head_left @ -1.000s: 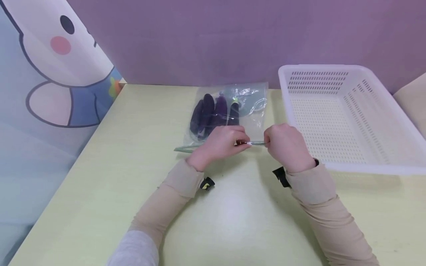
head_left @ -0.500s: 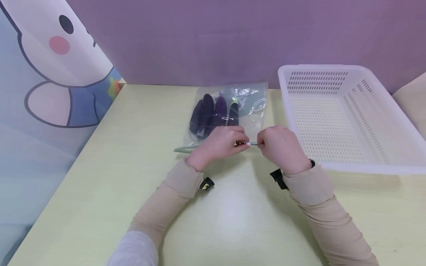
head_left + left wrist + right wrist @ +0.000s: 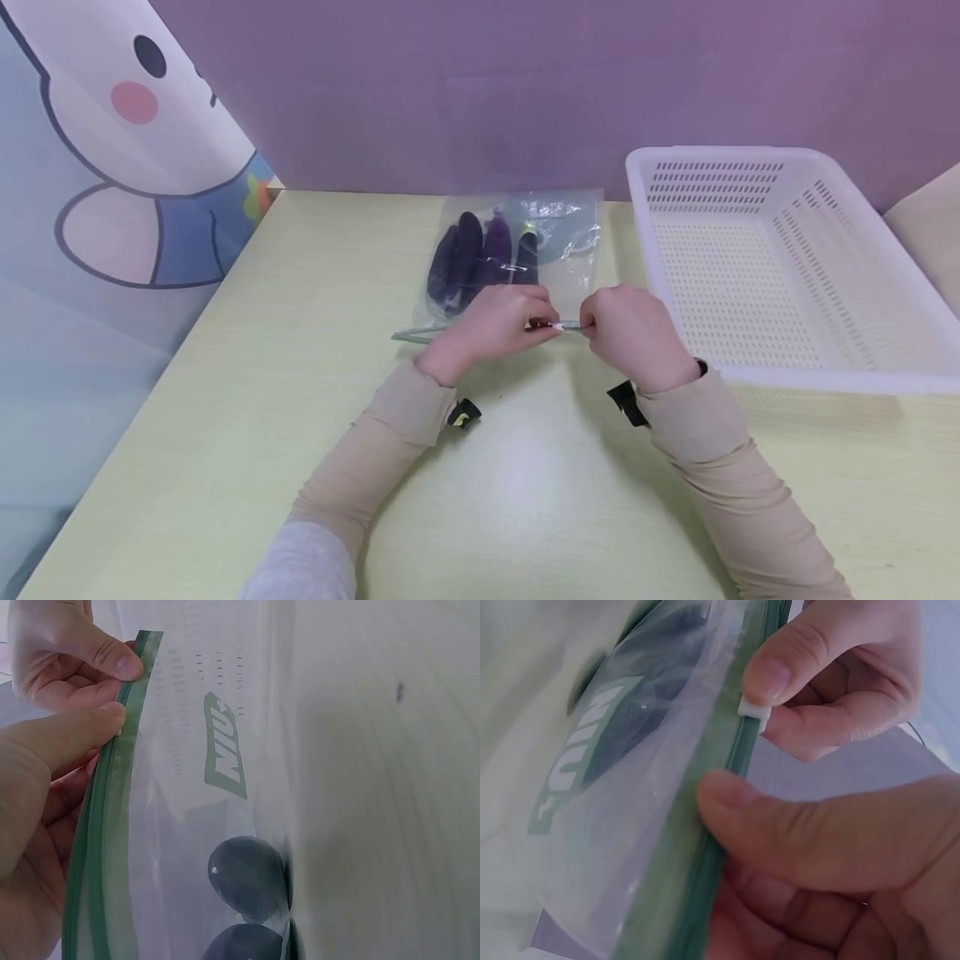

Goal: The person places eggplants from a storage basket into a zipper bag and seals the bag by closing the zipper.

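Note:
A clear zip bag with a green zip strip lies near the back of the table. Inside it are several long, dark purple things, one with a green tip, that look like eggplants. My left hand pinches the white slider between thumb and fingers. To its right my right hand pinches the zip strip close to the bag's corner, thumb on top. At the left end the two zip edges stand apart; from the slider rightward they lie together.
A white perforated basket stands at the right, its near left wall close to my right hand. A purple panel rises behind the table. On the left hangs a cloth with a cartoon print.
My right hand has shifted slightly left along the zip strip, closer to my left hand, and then stayed there. My left hand has barely moved.

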A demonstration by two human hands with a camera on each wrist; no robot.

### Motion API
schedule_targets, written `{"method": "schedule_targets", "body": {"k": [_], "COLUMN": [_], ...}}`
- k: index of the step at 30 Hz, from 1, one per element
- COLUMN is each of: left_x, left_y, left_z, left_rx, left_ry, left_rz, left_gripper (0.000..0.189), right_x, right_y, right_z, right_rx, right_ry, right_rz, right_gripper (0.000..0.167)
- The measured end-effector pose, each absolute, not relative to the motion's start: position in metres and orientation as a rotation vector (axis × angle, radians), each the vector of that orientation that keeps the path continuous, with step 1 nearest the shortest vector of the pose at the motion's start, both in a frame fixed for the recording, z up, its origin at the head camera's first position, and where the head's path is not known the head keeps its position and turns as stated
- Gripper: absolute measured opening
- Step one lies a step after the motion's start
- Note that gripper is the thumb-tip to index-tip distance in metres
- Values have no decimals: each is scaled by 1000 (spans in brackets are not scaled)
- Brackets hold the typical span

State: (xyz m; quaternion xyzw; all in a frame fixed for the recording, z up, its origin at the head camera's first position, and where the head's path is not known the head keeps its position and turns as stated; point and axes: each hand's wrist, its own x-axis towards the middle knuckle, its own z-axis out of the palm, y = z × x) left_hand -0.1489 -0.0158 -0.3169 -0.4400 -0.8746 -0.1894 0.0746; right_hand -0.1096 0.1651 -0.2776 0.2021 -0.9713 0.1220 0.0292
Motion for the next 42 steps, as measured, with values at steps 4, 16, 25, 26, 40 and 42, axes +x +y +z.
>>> {"method": "schedule_targets", "body": {"k": [4, 16, 25, 26, 40, 42], "left_x": [-148, -150, -152, -152, -152, -152], "left_y": [-18, -29, -41, -42, -51, -52], "left_z": [-315, -316, -319, -319, -321, -320], "left_rx": [-1315, -1279, -1285, -1284, -1303, -1302], "left_ry": [-2631, -2632, -2595, -2592, -2550, -2551], "left_rz": [-564, -550, -580, -588, -649, -650], "left_gripper": [12, 11, 11, 11, 10, 10], "right_x": [-110, -111, -111, -111, -112, -113], "right_y": [166, 167, 167, 167, 169, 169], "right_z": [-277, -276, -277, -277, -278, -278], "right_rx": [621, 626, 627, 627, 626, 630], "right_ry": [-2991, -3000, -2995, -2996, -3005, -3003], "right_rz": [383, 391, 387, 387, 398, 400], "right_gripper": [12, 15, 18, 19, 24, 25]}}
